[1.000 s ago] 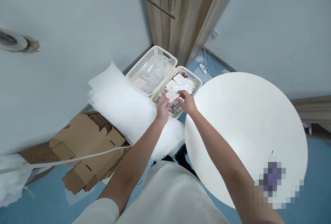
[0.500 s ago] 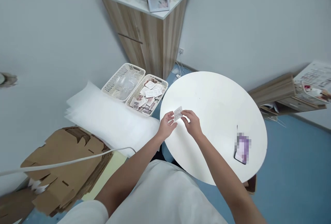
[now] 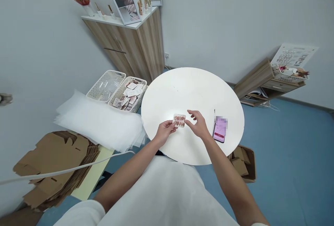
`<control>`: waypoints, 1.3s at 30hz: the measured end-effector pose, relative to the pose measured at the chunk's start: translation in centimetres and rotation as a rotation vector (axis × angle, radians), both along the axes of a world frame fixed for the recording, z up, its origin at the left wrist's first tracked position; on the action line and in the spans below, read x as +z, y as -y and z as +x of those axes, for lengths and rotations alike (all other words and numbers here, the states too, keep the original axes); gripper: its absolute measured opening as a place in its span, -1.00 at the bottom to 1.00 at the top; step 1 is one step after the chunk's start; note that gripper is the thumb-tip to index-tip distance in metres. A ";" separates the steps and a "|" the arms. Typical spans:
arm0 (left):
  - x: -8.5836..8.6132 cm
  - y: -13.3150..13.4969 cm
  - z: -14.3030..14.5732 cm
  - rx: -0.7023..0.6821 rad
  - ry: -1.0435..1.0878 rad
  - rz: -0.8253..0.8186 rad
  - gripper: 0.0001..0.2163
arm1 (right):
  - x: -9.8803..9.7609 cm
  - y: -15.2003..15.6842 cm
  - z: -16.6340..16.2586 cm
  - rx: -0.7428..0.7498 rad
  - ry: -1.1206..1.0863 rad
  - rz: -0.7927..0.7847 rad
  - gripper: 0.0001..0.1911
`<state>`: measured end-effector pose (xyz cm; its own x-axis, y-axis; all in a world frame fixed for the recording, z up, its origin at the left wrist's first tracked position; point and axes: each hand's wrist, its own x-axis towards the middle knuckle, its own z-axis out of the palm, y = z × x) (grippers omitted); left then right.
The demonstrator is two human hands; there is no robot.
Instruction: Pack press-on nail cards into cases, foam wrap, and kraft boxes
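Note:
A small pack of press-on nails (image 3: 179, 120), with reddish-brown nails in two rows, is held over the round white table (image 3: 167, 90). My left hand (image 3: 165, 131) pinches its left lower side between thumb and fingers. Beside its right edge, my right hand (image 3: 197, 124) has thumb and fingers spread apart; whether the thumb tip touches the pack I cannot tell. A phone (image 3: 219, 130) with a pink screen, partly blurred, lies on the table to the right.
Left of the table stand a basket of similar packs (image 3: 127, 95) and a basket of clear plastic pieces (image 3: 105, 87). White sheets (image 3: 101, 118) and flattened cardboard boxes (image 3: 54, 163) lie nearer me. A bin with cardboard (image 3: 242, 163) stands below right.
The pack has been turned from its white printed side to the side showing nails. My right hand has let go and opened. The view has shifted to the right.

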<state>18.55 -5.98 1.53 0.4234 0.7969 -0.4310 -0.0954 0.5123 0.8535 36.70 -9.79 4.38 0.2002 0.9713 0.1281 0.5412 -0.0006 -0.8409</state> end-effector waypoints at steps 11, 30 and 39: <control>0.2 2.3 0.7 -0.075 -0.045 -0.012 -0.69 | -3.2 4.7 -0.3 0.080 -0.356 -0.114 -0.20; 0.2 -0.3 -1.7 -0.422 -0.150 0.478 -0.38 | -3.8 6.2 -3.0 -0.106 -0.420 -0.128 -0.29; -0.9 -1.4 -3.0 -0.514 -0.220 0.616 -0.42 | -4.0 6.5 -3.8 -0.065 -0.298 -0.214 -0.25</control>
